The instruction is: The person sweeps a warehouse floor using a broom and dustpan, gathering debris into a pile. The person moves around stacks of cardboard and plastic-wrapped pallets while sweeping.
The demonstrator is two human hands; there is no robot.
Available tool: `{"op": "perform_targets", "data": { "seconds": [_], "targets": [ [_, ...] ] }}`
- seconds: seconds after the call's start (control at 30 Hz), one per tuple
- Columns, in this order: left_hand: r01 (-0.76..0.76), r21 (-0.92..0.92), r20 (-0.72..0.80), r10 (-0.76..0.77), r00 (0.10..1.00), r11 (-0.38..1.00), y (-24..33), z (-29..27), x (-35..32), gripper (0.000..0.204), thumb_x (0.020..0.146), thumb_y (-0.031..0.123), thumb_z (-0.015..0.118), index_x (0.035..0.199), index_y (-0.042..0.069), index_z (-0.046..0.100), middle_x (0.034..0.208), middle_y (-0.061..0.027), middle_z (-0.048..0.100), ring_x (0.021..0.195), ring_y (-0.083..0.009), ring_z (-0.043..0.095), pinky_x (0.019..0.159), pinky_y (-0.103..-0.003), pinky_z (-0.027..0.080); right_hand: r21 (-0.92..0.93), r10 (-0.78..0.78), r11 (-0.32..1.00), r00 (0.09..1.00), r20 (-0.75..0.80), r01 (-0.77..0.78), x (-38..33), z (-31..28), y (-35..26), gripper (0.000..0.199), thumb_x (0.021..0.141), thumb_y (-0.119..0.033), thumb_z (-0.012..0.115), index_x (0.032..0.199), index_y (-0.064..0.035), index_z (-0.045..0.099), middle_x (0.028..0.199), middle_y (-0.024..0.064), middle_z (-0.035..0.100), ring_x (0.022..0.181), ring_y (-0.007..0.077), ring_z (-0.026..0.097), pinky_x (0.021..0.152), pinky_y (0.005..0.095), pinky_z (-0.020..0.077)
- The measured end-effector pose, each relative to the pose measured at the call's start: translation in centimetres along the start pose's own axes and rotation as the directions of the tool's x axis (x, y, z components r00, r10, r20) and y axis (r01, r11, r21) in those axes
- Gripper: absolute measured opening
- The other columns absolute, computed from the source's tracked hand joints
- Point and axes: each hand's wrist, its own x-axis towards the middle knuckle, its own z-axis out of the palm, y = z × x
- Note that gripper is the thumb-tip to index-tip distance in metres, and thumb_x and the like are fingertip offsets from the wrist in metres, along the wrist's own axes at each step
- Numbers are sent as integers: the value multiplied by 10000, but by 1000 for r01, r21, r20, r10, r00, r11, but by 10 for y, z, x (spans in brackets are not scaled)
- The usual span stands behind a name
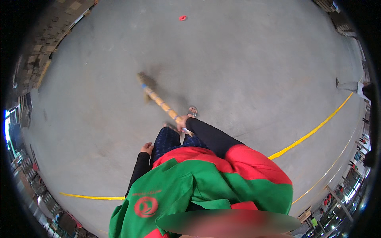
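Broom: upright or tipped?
Tipped: the broom slants from the right hand, its bristle end out ahead and to the left.

Warehouse-like hall, concrete floor (258,59), brown stacks (43,49), yellow lines (305,137)

Smooth grey floor (91,131): open beside your bare left hand (147,148).
Tan broom with banded handle (160,102): slants across your front.

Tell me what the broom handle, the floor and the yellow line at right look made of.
Broom handle: probably bamboo or wood, judging by its tan colour and darker bands; finish unclear.
Floor: likely smooth concrete, plain grey with faint scuffs.
Yellow line: paint or tape, flat and evenly coloured; I can't tell which.
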Motion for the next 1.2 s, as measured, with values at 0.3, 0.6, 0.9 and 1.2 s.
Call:
{"op": "perform_targets", "data": {
  "seconds": [0.3,0.6,0.9,1.2],
  "targets": [
    [94,-103,-114,-105,988,990,21,-63,81,394,741,225,549,1062,0,514,1014,-156,561,957,-216,533,840,-301,395,-363,-302,919,869,-392,156,-22,-79,-8,387,582,-169,594,941,-81,478,800,138,578,789,319,549,676,378,442],
    [-42,73,82,36,996,996,87,-121,248,374,728,219,562,1042,20,521,938,-149,583,903,-223,548,813,-310,412,399,515,851,398,-759,-342,-98,-130,25,670,521,-79,644,1128,-61,360,664,149,569,543,259,585,482,360,469],
    [-175,-332,-89,154,984,927,254,-219,319,337,748,129,528,1054,-12,512,856,-81,572,722,-137,550,619,-256,452,-159,440,811,767,-467,-563,45,-293,-103,146,546,-172,614,612,-43,598,546,100,574,506,199,569,526,356,474],
    [65,270,74,-88,993,961,203,-204,316,342,724,261,555,996,54,567,883,-112,606,790,-212,583,731,-306,447,19,73,997,994,80,-74,153,-229,-287,186,541,-58,635,706,-33,554,628,91,585,577,199,581,482,310,456]
  ]
}}
